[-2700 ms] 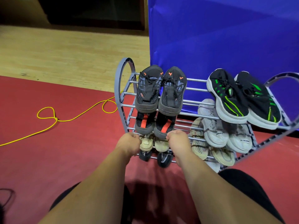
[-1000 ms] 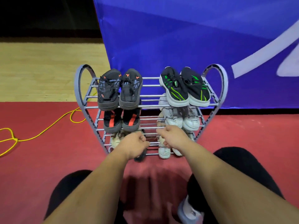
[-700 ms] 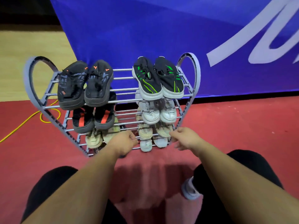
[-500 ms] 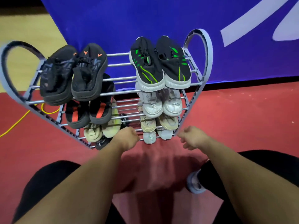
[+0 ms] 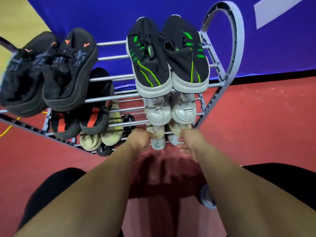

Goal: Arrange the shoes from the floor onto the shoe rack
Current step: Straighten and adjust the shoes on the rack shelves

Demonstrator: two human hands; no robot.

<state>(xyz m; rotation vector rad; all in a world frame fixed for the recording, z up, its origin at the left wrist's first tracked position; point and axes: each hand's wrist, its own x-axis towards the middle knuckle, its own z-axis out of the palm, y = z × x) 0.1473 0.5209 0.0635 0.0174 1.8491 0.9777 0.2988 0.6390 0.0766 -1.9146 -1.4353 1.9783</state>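
Head view showed me the shoe rack point(image 5: 237, 41) tilted, thin metal rods between looped grey ends; black knit sneakers point(image 5: 153, 65) with green stripes lay on its top rods, cream shoes point(image 5: 156, 132) lower down; left hand point(image 5: 140, 140) and right hand point(image 5: 190, 140) curled at those heels; whether gripping, I couldn't tell.

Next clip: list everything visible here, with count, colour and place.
rack: one, grey, before banner
black-orange shoes: pair, top shelf left
black-green shoes: pair, top shelf right
black slippers: pair, orange insoles, second shelf left
white shoes: pair, second shelf right
beige shoes: two pairs, third shelf
black shoes: partly hidden, bottom shelf left
pale shoes: partly hidden, bottom shelf right
banner: one, blue, behind
cable: one, yellow, floor left
floor: red
left hand, right hand: bare, at right beige pair, grip unclear
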